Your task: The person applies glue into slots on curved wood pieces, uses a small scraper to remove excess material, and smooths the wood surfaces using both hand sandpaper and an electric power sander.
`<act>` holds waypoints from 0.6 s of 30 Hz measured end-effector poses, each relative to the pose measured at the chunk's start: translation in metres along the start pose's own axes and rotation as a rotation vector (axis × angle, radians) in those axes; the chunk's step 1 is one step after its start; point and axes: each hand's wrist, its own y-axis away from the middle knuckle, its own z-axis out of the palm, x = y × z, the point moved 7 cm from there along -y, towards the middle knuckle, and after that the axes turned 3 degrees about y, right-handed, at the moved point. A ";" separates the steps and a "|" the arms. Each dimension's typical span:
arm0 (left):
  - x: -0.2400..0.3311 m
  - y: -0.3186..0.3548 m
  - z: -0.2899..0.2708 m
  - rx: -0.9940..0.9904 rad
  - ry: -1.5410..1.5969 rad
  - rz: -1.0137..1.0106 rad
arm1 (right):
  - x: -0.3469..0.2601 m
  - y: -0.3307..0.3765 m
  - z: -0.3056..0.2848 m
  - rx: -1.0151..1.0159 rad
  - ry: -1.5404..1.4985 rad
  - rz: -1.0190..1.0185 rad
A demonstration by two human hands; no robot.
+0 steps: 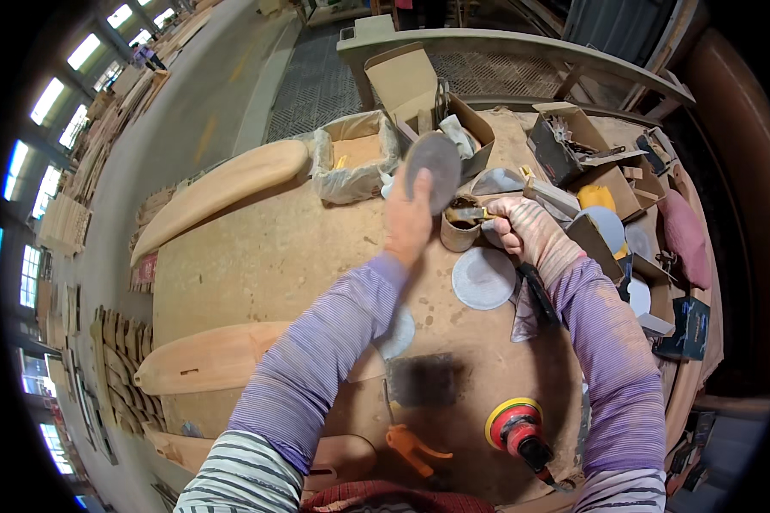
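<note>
My left hand (406, 224) grips a round grey sanding disc (435, 171), held up with its flat face turned partly toward me. To its right, my right hand (526, 231) is closed on a small brush (469, 214). The brush lies across the mouth of a brown-stained cup (459, 238) with dark stuff inside; how far its bristles dip in is hard to make out. A pale sanding disc (483, 279) rests on the table just below the cup. Another disc (396, 333) shows partly behind my left forearm.
Near me are a red and yellow disc sander (515, 426) and an orange air blow gun (412, 448). Shaped wooden pieces (222, 192) lie at the left. A plastic-lined box (355, 154) stands at the back; cluttered cartons (573, 141) line the right side.
</note>
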 end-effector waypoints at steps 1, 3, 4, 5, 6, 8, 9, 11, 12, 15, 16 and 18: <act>0.001 -0.005 -0.009 0.054 -0.003 -0.048 | -0.005 0.005 -0.002 -0.021 -0.046 -0.045; 0.015 -0.016 -0.017 0.058 0.109 -0.086 | -0.013 0.022 -0.010 0.020 -0.098 -0.106; 0.014 -0.020 -0.021 0.062 0.056 -0.047 | -0.018 0.033 -0.007 0.028 -0.096 -0.119; 0.012 -0.021 -0.018 0.011 0.016 -0.022 | -0.021 0.045 -0.006 0.047 -0.096 -0.132; 0.010 -0.021 -0.013 -0.041 -0.024 0.004 | -0.021 0.055 -0.008 0.067 -0.096 -0.145; 0.019 -0.014 0.008 -0.208 -0.119 0.195 | -0.018 0.073 -0.015 0.007 -0.134 -0.249; 0.035 -0.005 0.018 -0.281 -0.418 0.449 | -0.014 0.085 -0.018 0.023 -0.172 -0.279; 0.038 0.010 0.037 -0.500 -0.633 0.586 | -0.005 0.105 -0.025 0.025 -0.258 -0.329; 0.037 0.020 0.045 -0.587 -0.724 0.687 | 0.000 0.113 -0.027 0.011 -0.307 -0.350; 0.019 0.046 0.054 -0.669 -0.909 0.780 | 0.019 0.152 -0.027 0.079 -0.347 -0.330; 0.022 0.049 0.054 -0.680 -0.906 0.774 | 0.026 0.160 -0.028 0.064 -0.342 -0.339; 0.022 0.052 0.056 -0.706 -0.915 0.763 | 0.041 0.173 -0.024 0.033 -0.363 -0.309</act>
